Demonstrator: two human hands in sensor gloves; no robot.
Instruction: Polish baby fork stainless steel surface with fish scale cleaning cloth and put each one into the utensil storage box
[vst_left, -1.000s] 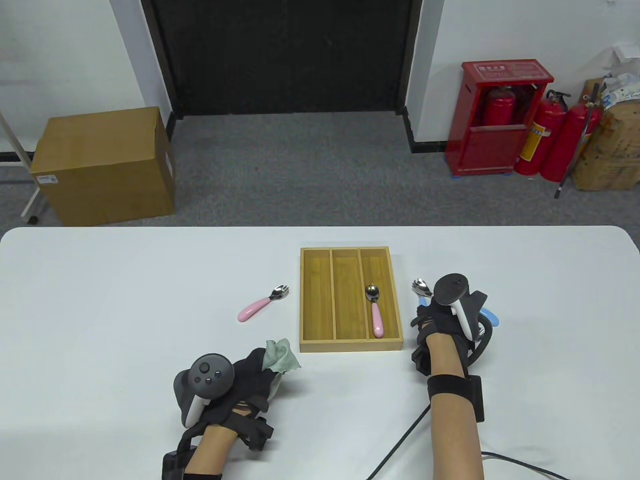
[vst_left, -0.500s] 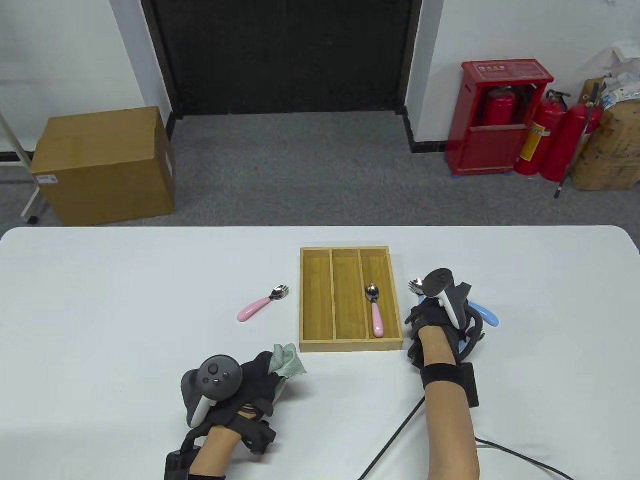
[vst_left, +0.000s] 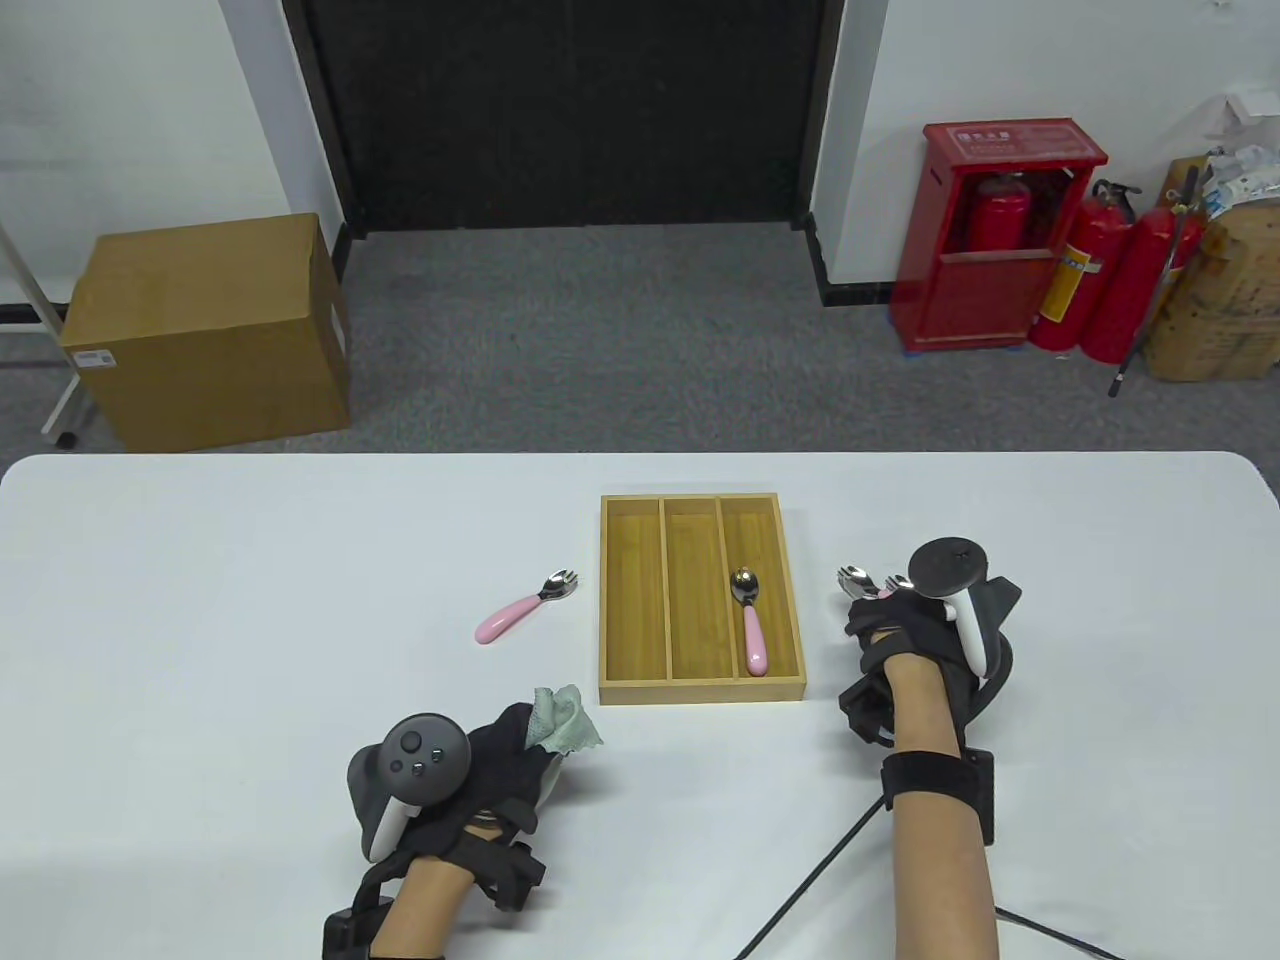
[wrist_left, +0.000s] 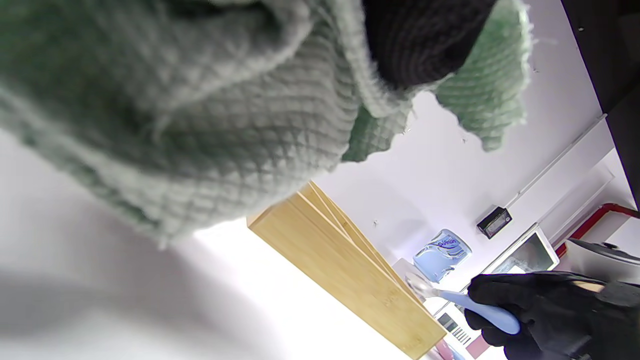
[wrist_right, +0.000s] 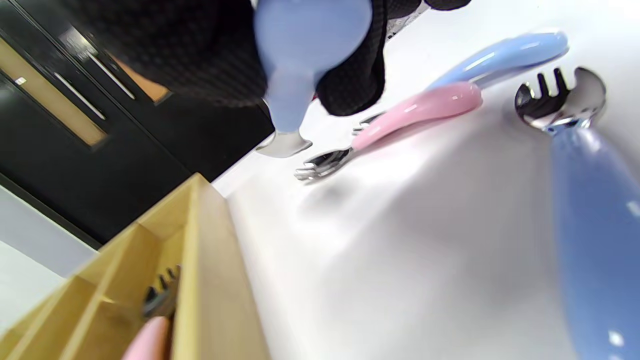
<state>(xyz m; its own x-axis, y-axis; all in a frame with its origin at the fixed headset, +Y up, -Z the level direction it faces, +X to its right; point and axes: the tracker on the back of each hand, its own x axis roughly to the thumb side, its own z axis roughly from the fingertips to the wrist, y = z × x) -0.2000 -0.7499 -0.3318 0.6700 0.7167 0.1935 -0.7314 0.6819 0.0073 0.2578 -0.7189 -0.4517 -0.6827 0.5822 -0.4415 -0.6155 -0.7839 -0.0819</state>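
My right hand (vst_left: 880, 625) grips a blue-handled baby fork (wrist_right: 305, 45) by its handle, just right of the wooden utensil box (vst_left: 700, 690); the fork's steel head (vst_left: 855, 578) sticks out to the left. The left wrist view shows the same blue-handled fork (wrist_left: 475, 310) in the right hand (wrist_left: 550, 310). My left hand (vst_left: 520, 735) holds the bunched green cloth (vst_left: 565, 718) near the box's front left corner. One pink-handled fork (vst_left: 750, 625) lies in the box's right compartment. Another pink fork (vst_left: 522, 607) lies on the table left of the box.
Under my right hand more forks lie on the table: a pink one (wrist_right: 420, 111), a blue one (wrist_right: 500, 55) behind it and a blue one (wrist_right: 590, 210) close to the camera. The box's left and middle compartments hold nothing. A cable (vst_left: 800, 890) trails from the right wrist.
My right hand has shifted to the right beside the box, with the blue fork in its fingers. My left hand with the cloth has drifted slightly left.
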